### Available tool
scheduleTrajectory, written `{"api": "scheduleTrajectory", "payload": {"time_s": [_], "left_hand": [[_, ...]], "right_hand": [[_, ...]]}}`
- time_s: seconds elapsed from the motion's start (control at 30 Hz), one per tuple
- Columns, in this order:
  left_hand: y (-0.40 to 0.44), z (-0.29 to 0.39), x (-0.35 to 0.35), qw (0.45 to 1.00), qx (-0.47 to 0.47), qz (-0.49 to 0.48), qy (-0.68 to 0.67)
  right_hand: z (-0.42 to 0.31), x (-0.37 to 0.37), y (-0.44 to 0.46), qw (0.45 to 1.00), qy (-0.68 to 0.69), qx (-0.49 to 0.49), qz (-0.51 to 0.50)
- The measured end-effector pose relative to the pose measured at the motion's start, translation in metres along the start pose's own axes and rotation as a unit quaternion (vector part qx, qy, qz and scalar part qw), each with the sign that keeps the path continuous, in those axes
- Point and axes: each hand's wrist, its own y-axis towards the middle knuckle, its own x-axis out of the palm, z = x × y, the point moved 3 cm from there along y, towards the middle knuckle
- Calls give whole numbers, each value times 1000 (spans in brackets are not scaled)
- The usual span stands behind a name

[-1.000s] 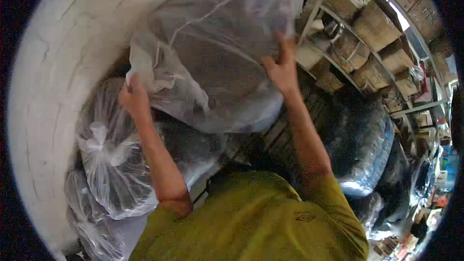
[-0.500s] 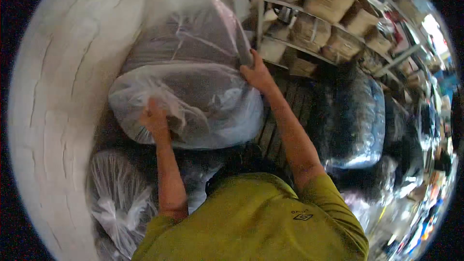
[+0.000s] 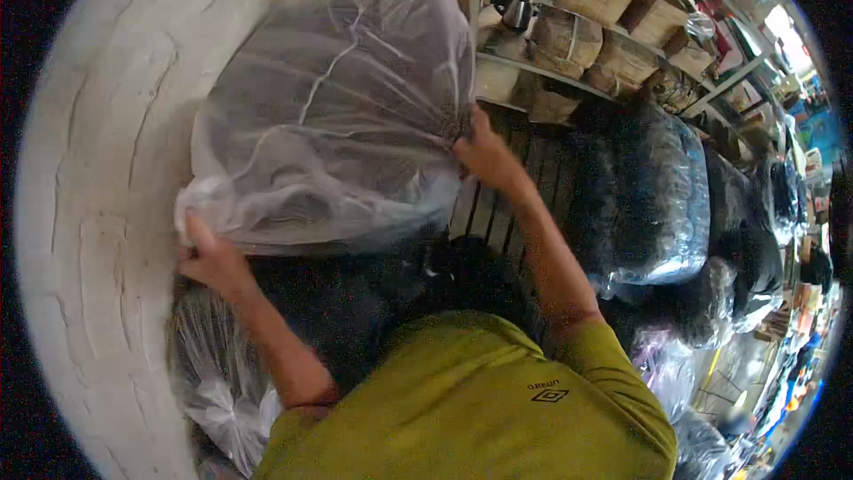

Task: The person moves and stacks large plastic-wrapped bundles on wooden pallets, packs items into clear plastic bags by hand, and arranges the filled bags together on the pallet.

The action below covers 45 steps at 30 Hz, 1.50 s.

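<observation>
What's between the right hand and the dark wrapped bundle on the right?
In the head view, dark slats lie between the right hand and that wrapped bundle.

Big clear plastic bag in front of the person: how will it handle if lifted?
The clear plastic bag will probably feel floppy at the surface: its film creases toward the right hand. Likely somewhat slippery, given the smooth, glossy film. Probably bulky, being wider than the gap between both hands; weight can't be told.

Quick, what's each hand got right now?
Left hand: closed on the near left corner of the translucent plastic bag.
Right hand: closed on the bag's right side, folds gathering there.
</observation>
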Motion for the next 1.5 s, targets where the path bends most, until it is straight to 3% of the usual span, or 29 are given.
{"api": "scheduleTrajectory", "payload": {"time_s": [0.1, 0.17, 0.2, 0.23, 0.33, 0.4, 0.47, 0.53, 0.6, 0.63, 0.67, 0.73, 0.77, 0.8, 0.83, 0.87, 0.93, 1.03, 1.1, 1.13, 1.17, 1.23, 1.3, 1.33, 1.37, 1.43, 1.47, 1.5], "left_hand": [[48, -31, 18, 969, 50, -118, 213], [65, -46, 38, 874, 218, -203, 383], [58, -47, 55, 802, 310, -241, 449], [38, -20, 70, 796, 389, -159, 435], [-9, 52, 109, 767, 578, -84, 264], [-71, 85, 151, 799, 556, -138, 183], [-146, 110, 192, 806, 537, -225, 105], [-220, 119, 233, 784, 522, -336, 33], [-295, 112, 276, 728, 530, -435, 31], [-334, 110, 292, 693, 536, -481, 30], [-379, 115, 305, 662, 522, -538, 8], [-473, 125, 311, 583, 494, -643, -34], [-516, 131, 312, 547, 495, -674, -45], [-557, 133, 313, 495, 510, -701, -52], [-594, 137, 311, 443, 526, -723, -59], [-628, 144, 306, 386, 539, -746, -63], [-694, 152, 293, 278, 555, -779, -85], [-805, 95, 312, 122, 492, -858, -83], [-880, 9, 333, 47, 306, -951, -5], [-908, -33, 339, 23, 316, -947, 47], [-936, -70, 343, 0, 328, -940, 94], [-960, -140, 343, -137, 466, -872, 61], [-964, -182, 330, -253, 555, -784, 115], [-969, -224, 333, -280, 544, -774, 162], [-975, -254, 330, -301, 532, -763, 210], [-969, -228, 282, -392, 468, -771, 183], [-969, -216, 261, -416, 493, -756, 111], [-973, -199, 239, -431, 485, -747, 146]], "right_hand": [[35, 29, -2, 994, -14, -90, 62], [22, 21, -17, 989, 104, -101, -22], [4, 8, -32, 961, 244, -60, -112], [22, 7, -32, 958, 258, -43, -118], [95, 5, -58, 944, 298, 33, -138], [214, 46, -78, 960, 254, -59, -103], [272, 23, -138, 990, 63, 57, -113], [335, -6, -213, 969, -62, 177, -161], [433, -13, -305, 933, -56, 350, -66], [452, -32, -364, 915, -17, 401, 42], [486, -39, -418, 851, -4, 516, 98], [477, -75, -523, 721, 103, 607, 318], [520, -49, -579, 628, 62, 612, 477], [520, -56, -626, 567, 123, 658, 480], [549, -40, -676, 532, 85, 672, 509], [544, -52, -706, 531, 87, 673, 507], [512, -92, -744, 406, 362, 634, 550], [458, -149, -763, 283, 398, 532, 692], [437, -162, -759, 222, 414, 412, 781], [431, -156, -749, 194, 418, 355, 814], [435, -138, -737, 157, 438, 338, 818], [436, -87, -695, 73, 490, 328, 804], [444, -6, -633, -8, 551, 299, 779], [425, 19, -596, -54, 570, 330, 750], [401, 40, -562, -66, 628, 351, 691], [363, 80, -501, -119, 666, 402, 618], [360, 103, -484, -124, 676, 382, 618], [365, 130, -467, -128, 688, 363, 615]]}}
